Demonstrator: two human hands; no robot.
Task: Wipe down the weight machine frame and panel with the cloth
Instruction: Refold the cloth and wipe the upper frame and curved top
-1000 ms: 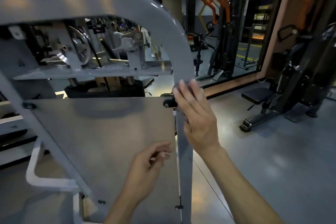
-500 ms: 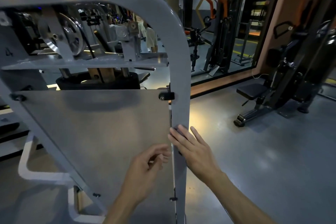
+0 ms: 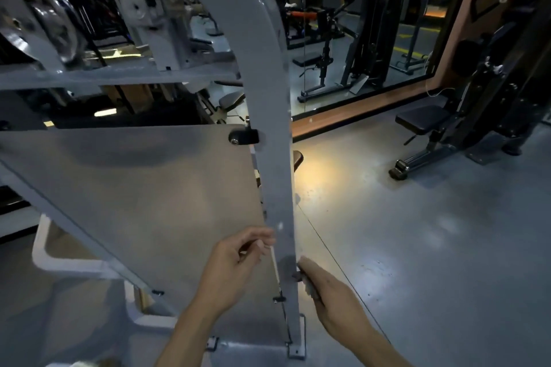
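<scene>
- Weight machine frame (image 3: pixel 269 104): grey painted steel, curved at the top and running down as an upright post to a bolted foot plate (image 3: pixel 296 350) on the floor.
- Panel (image 3: pixel 143 188): flat, matt grey sheet, mounted left of the upright post and held at its upper right corner by a black knob (image 3: pixel 243 137); a diagonal frame member crossed its lower left edge.
- Right hand (image 3: pixel 328 292): low on the post, against its right edge, fingers laid along the metal and partly blurred; whether it was released or clenched could not be told.
- Cloth: not discernible in either hand; a blurred pale patch lay under the right hand's fingers, and what it was could not be told.
- Left hand (image 3: pixel 235 262): in front of the panel's lower right area, just left of the post, fingers curled loosely inward with the tips near the thumb; nothing visibly grasped.
- Pulley wheel (image 3: pixel 44 27): shiny metal, behind the frame at upper left, above a horizontal grey crossbar (image 3: pixel 119 76).
- Floor (image 3: pixel 417 247): grey, glossy, with light reflections.
- Black padded bench (image 3: pixel 423 119): on a neighbouring machine, well apart to the right.
- Wall mirror (image 3: pixel 357 24): wood-trimmed, reflecting other gym equipment.
</scene>
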